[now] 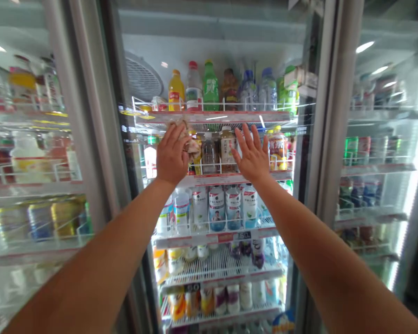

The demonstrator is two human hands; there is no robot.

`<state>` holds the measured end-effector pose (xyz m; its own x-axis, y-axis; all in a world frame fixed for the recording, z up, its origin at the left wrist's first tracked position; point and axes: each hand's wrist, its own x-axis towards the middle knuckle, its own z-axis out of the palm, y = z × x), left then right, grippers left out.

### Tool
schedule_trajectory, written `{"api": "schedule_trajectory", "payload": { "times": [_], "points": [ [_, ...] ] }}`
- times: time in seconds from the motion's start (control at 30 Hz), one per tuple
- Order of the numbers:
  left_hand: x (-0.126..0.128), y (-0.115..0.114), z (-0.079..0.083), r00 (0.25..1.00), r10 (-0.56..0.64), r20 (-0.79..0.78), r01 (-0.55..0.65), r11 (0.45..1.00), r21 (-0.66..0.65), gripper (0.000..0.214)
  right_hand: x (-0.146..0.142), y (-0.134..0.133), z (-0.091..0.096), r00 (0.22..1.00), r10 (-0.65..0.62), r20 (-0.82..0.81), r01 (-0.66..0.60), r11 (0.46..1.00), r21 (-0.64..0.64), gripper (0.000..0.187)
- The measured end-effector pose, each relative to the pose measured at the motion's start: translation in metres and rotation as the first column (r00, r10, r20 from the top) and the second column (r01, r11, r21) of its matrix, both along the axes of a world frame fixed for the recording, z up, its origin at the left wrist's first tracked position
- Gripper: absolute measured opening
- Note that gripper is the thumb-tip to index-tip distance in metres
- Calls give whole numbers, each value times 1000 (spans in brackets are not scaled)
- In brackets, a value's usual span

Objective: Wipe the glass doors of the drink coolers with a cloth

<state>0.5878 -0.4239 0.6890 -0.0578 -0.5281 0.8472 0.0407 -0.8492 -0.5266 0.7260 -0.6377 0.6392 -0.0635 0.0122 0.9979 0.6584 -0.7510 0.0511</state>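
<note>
Both arms reach forward to the glass door [212,35] of an upright drinks fridge. Under my left hand [172,155] is a crumpled, patterned cloth [193,147], pressed to the glass, its loose end poking out to the right of the fingers. My right hand [253,155] lies flat on the same pane with fingers spread, holding nothing. Through the glass, between the hands, a brown-tea bottle [227,147] and a dark bottle [209,153] stand on the second shelf.
Metal door frames [90,106] run down the left side and the right side [344,111]. Behind the glass, wire-fronted shelves hold bottles, such as a green bottle [211,86] and a yellow bottle [176,90] on top. A round grille [142,76] sits upper left.
</note>
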Motion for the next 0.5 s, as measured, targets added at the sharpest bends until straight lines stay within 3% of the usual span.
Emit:
{"api": "schedule_trajectory", "payload": {
  "times": [0.1,0.17,0.27,0.4,0.5],
  "points": [
    [13,-27,-25,998,-60,31,63,994,-94,21,0,-1,0,1000,-2,-3,2,1000,-2,58],
    [20,-42,-34,999,-30,-38,28,999,-44,22,0,-2,-2,1000,2,-2,-2,1000,-2,57],
    [23,-44,-27,992,41,-123,-37,998,42,40,0,-3,-6,1000,14,26,-15,1000,9,55],
    [21,-29,-7,998,69,11,-66,982,-176,59,4,-3,-10,996,37,82,-40,999,33,53],
    [25,-29,-19,995,87,45,-74,971,-226,60,6,-3,-11,993,70,92,-74,996,42,53]
  ]
}}
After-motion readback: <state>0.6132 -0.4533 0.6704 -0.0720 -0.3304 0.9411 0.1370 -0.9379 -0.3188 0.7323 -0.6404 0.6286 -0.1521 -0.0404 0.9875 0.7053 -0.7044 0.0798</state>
